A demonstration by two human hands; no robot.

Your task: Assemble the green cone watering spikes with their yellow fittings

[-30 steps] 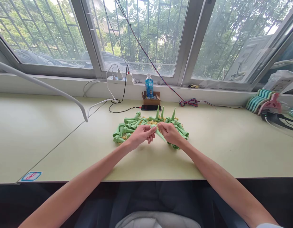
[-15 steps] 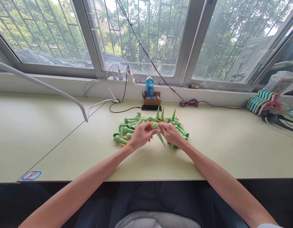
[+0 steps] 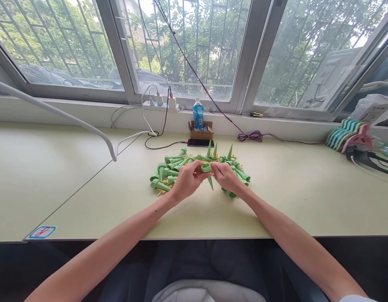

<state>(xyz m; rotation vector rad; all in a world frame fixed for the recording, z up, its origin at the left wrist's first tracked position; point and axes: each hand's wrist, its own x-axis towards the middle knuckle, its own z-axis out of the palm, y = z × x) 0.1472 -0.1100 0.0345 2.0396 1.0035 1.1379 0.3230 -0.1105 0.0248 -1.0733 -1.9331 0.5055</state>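
Observation:
My left hand (image 3: 187,180) is closed round the collar of a green plant watering spike (image 3: 206,168). Its round open mouth faces up toward me and its pointed end hangs down below the fingers. Close against the collar's right side, my right hand (image 3: 226,176) is pinched; what its fingertips hold is too small and hidden to make out. Around and behind both hands lies a pile of similar green spikes (image 3: 161,184), with small yellow valve pieces (image 3: 162,192) among them. Several spikes stand point up (image 3: 229,152) at the back of the pile.
Behind the pile a black phone (image 3: 200,143) lies with a cable plugged in. A small cardboard box (image 3: 201,134) holds a blue-labelled bottle (image 3: 198,115). A white tube (image 3: 71,112) crosses the left side. Coiled wires (image 3: 250,136) and pastel hangers (image 3: 346,134) are at right.
The spike has been tilted, so its open mouth now faces me and its tip points more steeply down. Both hands have stayed close together in nearly the same place.

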